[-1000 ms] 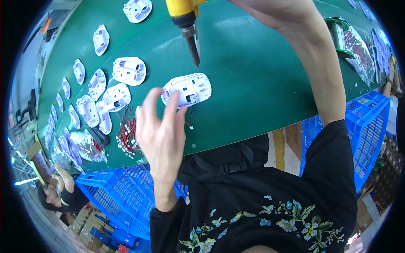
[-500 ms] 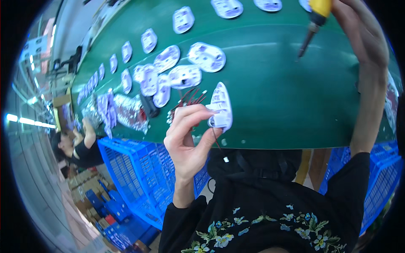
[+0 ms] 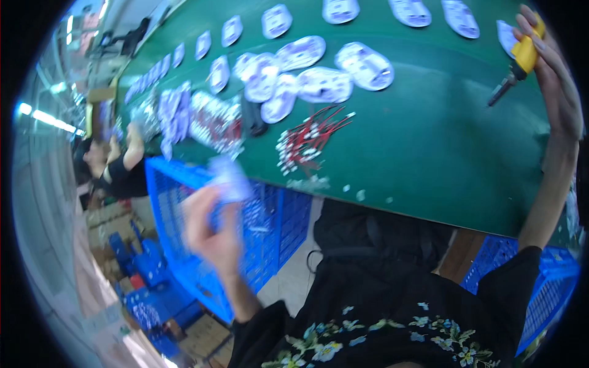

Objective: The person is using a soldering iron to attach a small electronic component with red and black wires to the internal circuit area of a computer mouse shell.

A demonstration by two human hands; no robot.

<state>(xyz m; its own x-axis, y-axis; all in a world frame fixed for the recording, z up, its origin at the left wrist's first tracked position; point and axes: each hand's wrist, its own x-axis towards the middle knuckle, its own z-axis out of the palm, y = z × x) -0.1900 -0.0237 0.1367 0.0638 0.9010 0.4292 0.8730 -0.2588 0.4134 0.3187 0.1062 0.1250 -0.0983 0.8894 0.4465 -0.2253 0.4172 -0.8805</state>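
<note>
Out over the blue crate (image 3: 161, 211) to the left, my left hand (image 3: 211, 230) pinches a white plastic shell (image 3: 232, 180); both are smeared by motion. At the upper right my right hand (image 3: 557, 83) grips a yellow screwdriver (image 3: 526, 55), its dark metal tip slanting down to the left above the green table. A pile of red wires with white connectors (image 3: 305, 140) lies near the table's front edge. Beyond it several white oval shells (image 3: 324, 86) rest in a loose cluster, some overlapping.
Along the far side of the green table (image 3: 423, 141) runs a row of similar white shells (image 3: 340, 10). Clear plastic bags (image 3: 215, 119) and a black object (image 3: 253, 116) lie at the left. Another person (image 3: 116, 162) sits farther left. A second blue crate (image 3: 555, 276) stands at the right.
My left hand has swung left and off the table with the white shell, over the blue crate. The right hand and screwdriver appear lower and farther right; the whole view has shifted.
</note>
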